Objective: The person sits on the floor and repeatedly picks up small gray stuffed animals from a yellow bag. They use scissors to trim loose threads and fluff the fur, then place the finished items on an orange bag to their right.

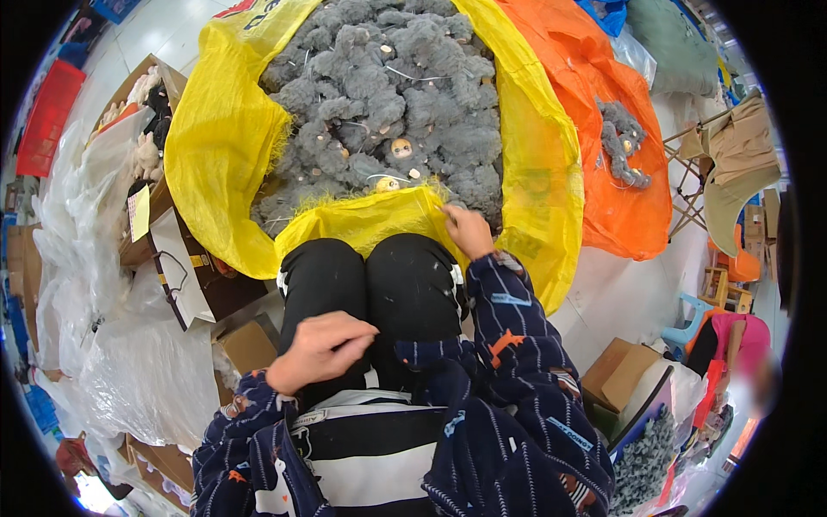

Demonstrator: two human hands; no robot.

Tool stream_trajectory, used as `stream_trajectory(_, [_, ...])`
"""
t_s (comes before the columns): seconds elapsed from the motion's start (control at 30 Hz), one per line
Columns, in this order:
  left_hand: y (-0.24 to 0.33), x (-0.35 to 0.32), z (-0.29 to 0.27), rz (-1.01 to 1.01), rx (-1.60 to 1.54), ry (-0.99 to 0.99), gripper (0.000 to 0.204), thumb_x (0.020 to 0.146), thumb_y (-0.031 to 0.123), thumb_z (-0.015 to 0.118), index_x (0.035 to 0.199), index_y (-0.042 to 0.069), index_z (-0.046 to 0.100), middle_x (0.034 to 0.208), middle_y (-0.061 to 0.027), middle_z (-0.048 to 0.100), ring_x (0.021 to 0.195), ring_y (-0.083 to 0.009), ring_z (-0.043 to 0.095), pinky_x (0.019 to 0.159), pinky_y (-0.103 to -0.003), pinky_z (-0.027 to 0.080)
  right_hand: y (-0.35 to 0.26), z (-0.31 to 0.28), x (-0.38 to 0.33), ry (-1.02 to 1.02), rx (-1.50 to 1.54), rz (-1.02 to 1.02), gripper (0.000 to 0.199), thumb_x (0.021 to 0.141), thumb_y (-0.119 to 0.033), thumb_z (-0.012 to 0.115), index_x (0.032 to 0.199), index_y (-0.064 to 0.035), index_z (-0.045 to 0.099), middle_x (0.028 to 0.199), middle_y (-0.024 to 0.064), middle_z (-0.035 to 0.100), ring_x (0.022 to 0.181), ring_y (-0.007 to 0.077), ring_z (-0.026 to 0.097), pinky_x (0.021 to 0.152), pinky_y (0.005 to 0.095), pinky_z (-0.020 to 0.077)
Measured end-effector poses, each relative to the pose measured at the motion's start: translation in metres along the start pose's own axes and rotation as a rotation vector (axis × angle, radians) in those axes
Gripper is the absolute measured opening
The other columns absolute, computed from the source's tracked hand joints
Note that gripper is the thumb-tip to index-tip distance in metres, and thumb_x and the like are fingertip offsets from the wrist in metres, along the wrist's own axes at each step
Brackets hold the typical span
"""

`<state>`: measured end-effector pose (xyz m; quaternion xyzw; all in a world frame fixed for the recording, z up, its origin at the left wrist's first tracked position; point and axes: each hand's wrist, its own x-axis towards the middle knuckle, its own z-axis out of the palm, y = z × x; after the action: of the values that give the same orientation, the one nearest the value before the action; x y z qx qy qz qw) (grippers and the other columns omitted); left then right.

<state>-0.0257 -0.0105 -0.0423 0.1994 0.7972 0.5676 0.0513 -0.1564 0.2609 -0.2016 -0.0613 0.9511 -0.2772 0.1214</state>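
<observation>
A large yellow woven sack (215, 155) lies rolled open in front of my knees. It is full of grey plush toys (388, 95), some with small faces and pale loops of thread showing. At the sack's near edge is my right hand (469, 233), its fingers pinched together by the frayed yellow rim; whatever they hold is too small to make out. Over my left thigh hovers or rests my left hand (323, 349), fingers curled and thumb pressed in. Its contents, if any, are hidden.
An orange sack (624, 202) with one grey plush toy (622, 142) on it lies to the right. Cardboard boxes, one holding pale plush toys (148, 159), and clear plastic sheeting (138, 370) stand on the left. A folding chair (732, 164) and another person in pink (743, 345) are far right.
</observation>
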Motion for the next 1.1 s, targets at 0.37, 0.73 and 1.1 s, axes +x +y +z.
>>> stream_trajectory(0.37, [-0.22,0.056,-0.053,-0.494,0.151,-0.244,0.042,0.087,0.032,0.052,0.113,-0.001,0.052,0.114,-0.0163,0.054,0.104,-0.0259,0.051,0.089,-0.033,0.038,0.176,0.095,-0.211,-0.093,0.152,0.25,0.03,0.076,-0.013,0.053,0.103,-0.0004,0.059,0.092,0.0196,0.063,0.089,0.0306,0.06,0.078,0.0344,0.0452])
stream_trajectory(0.73, [-0.342,-0.115,-0.022,-0.569,0.586,-0.162,0.028,0.078,0.031,0.053,0.084,0.005,0.062,0.086,-0.0173,0.062,0.082,-0.034,0.059,0.07,-0.039,0.046,0.118,0.093,-0.194,-0.31,0.158,0.57,0.034,0.079,-0.02,0.058,0.106,0.0014,0.057,0.09,0.0207,0.063,0.087,0.0311,0.061,0.076,0.0338,0.0458])
stream_trajectory(1.1, [-0.29,-0.094,-0.037,-0.887,-0.518,0.718,0.023,0.089,0.023,0.054,0.094,0.001,0.057,0.079,-0.0044,0.059,0.072,-0.0122,0.057,0.068,-0.024,0.046,0.045,-0.027,-0.11,0.211,0.306,0.15,0.028,0.078,-0.013,0.064,0.104,-0.002,0.059,0.093,0.0112,0.063,0.082,0.0198,0.062,0.07,0.0276,0.0474])
